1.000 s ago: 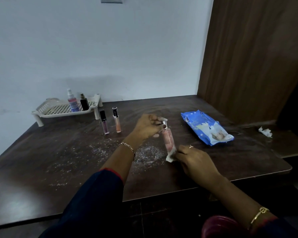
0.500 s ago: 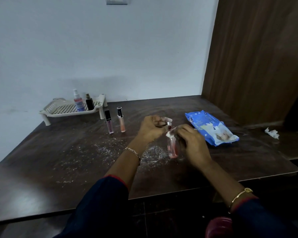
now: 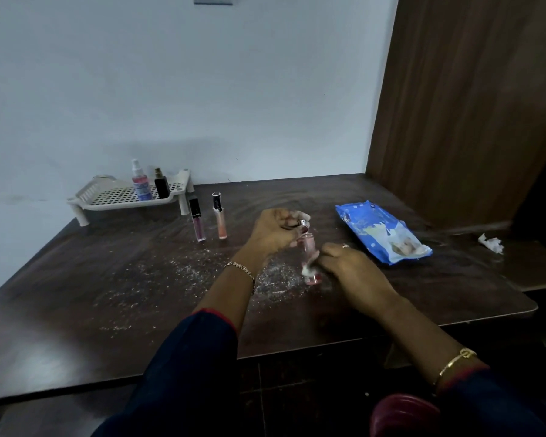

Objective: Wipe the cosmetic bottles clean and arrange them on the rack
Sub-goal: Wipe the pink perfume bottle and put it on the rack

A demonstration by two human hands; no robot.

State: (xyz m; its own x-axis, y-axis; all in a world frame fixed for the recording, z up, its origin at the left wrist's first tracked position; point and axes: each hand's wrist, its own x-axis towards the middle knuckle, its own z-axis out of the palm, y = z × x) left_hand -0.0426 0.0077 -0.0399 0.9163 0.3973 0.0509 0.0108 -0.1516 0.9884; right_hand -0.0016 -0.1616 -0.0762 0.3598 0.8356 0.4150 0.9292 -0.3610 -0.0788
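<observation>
Against white wall (image 3: 202,89): dark wooden table (image 3: 108,310), scattered white flecks (image 3: 177,272).

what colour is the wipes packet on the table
Blue with white dots and white patches, the soft plastic wipes packet; head view, the only one.

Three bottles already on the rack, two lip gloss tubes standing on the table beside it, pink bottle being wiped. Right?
Not three: the head view shows two bottles on the rack, a spray bottle and a black bottle. The rest holds: two lip gloss tubes stand beside it, and the pink bottle is being wiped.
</observation>
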